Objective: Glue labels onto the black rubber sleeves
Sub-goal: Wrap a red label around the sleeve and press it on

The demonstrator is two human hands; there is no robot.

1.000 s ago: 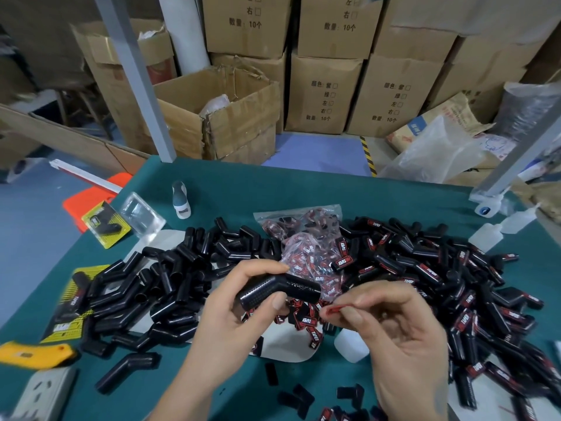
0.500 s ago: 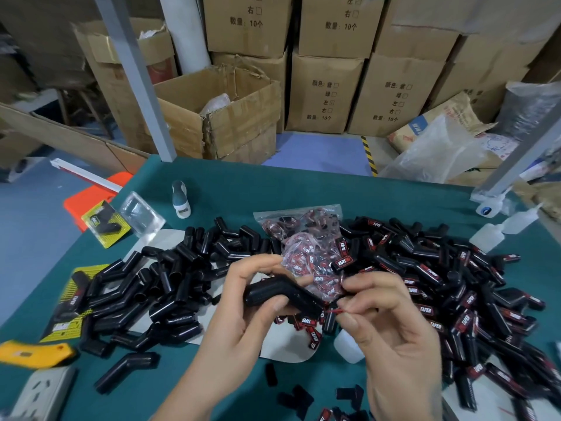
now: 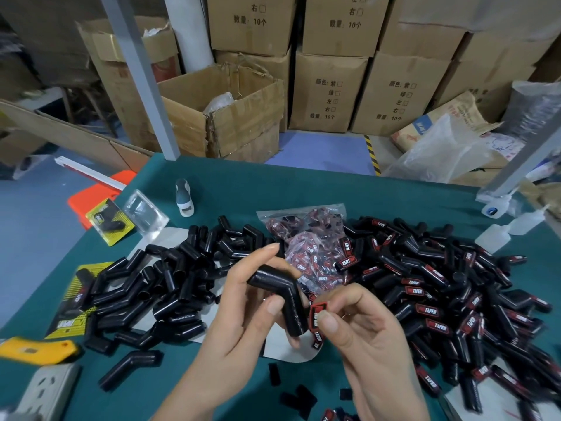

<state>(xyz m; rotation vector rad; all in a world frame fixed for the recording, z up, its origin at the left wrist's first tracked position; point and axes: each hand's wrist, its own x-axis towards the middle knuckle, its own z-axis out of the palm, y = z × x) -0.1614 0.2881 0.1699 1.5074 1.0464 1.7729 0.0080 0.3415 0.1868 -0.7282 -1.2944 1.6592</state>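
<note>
Table (image 3: pixel 303 189) green felt-like cloth | piles of glossy black elbow-bent rubber sleeves, bare ones (image 3: pixel 158 287) left, labelled ones (image 3: pixel 449 299) right | left hand (image 3: pixel 243 314) raised, thumb and fingers gripping one bent sleeve (image 3: pixel 282 299) | right hand (image 3: pixel 361 332) pinching red-black label (image 3: pixel 317 311) against its lower end

Lighting even and moderate, indoor; sharpness fair.
Soft overhead light, shadows faint beneath the hands. Dull glare on the black sleeves (image 3: pixel 170 278) and the plastic bag (image 3: pixel 437 153) at 2 o'clock. Wide-angle bending curves the posts and boxes (image 3: pixel 331 89) toward 12 o'clock. Yellow tool (image 3: pixel 36 349) at 8 o'clock smeared; lower corners soft.
</note>
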